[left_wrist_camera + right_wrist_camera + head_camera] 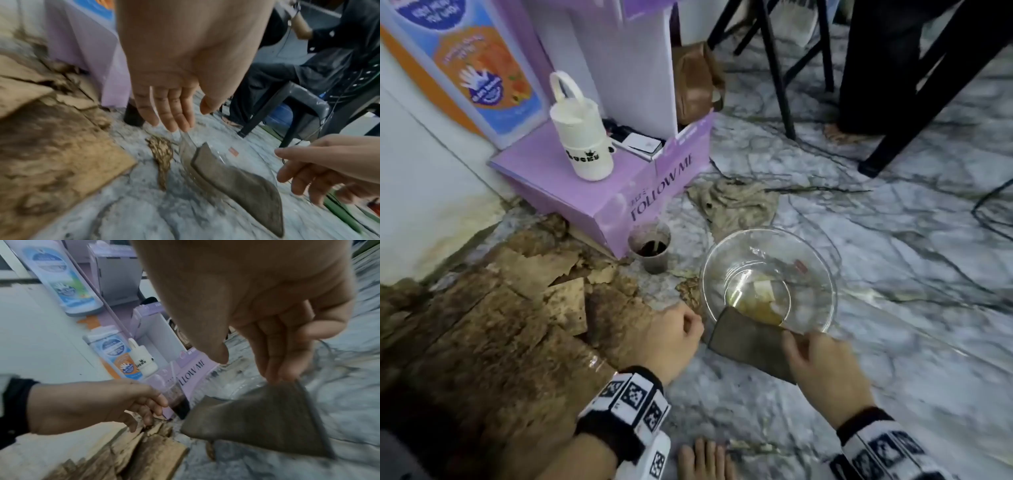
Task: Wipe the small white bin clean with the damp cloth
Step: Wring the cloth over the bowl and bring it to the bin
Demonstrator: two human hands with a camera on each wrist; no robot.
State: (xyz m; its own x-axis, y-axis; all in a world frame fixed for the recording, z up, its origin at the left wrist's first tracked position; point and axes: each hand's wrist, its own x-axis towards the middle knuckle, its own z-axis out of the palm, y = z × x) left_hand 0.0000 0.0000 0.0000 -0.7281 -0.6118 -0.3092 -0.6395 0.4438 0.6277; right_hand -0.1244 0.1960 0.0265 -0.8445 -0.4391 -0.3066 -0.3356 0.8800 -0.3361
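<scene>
The small white bin [582, 137] [144, 365], with a loop handle and black lettering, stands upright on a purple box, far from both hands. My right hand [811, 356] [283, 353] pinches one corner of the grey-brown damp cloth [746, 346] [236, 183] [257, 421]. The cloth hangs over the near rim of a clear glass bowl [822, 267] holding a little yellowish liquid. My left hand [674, 332] [174, 110] [102, 402] hovers at the bowl's left side, fingers relaxed and holding nothing.
The purple box [599, 192] stands against the wall. A plastic cup [650, 250] with dark liquid sits in front of it. Torn, stained cardboard [482, 325] covers the floor on the left. A crumpled rag [739, 202], black chair legs [777, 68] and cables lie beyond the bowl.
</scene>
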